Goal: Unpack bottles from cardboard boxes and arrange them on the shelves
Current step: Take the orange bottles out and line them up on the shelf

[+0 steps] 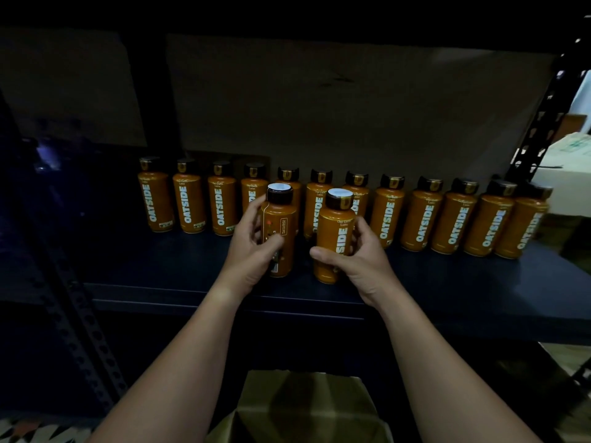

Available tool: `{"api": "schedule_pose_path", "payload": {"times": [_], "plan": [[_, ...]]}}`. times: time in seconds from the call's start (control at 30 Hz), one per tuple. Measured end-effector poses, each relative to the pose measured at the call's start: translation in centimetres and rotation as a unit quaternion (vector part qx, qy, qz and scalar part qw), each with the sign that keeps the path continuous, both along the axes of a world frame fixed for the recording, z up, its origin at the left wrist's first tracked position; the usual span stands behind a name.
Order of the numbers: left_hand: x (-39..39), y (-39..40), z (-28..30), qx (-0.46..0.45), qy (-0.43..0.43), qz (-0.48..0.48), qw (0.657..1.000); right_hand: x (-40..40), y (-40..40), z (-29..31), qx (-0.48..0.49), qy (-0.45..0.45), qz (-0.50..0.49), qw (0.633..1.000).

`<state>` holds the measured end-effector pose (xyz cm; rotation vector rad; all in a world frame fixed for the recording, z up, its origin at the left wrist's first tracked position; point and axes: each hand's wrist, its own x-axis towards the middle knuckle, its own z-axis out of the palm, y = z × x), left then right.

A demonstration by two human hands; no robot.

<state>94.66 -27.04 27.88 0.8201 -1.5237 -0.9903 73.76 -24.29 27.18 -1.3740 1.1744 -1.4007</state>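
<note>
Your left hand [252, 247] and right hand [358, 257] each clamp one bottle [279, 231] near the shelf [160, 266] front edge, starting a second row.

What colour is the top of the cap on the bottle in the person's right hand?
White, on a dark cap, seen in the head view; the bottle in the right hand is orange.

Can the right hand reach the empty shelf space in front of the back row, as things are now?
Probably yes. The right hand holds a bottle just before the back row, and the bare shelf beside it has nothing in the way.
</note>
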Motion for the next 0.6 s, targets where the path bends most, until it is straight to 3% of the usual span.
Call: {"api": "schedule_pose_path", "payload": {"times": [0.33, 0.6], "plan": [[-0.59, 0.2, 0.2, -0.026, -0.025, 0.043, 0.998, -0.19, -0.34, -0.33, 0.023, -0.013, 0.022, 0.999], [-0.33, -0.43, 0.01, 0.016, -0.033, 0.004, 0.999, -0.12, -0.2, -0.25, 0.02, -0.016, 0.021, 0.999]]}}
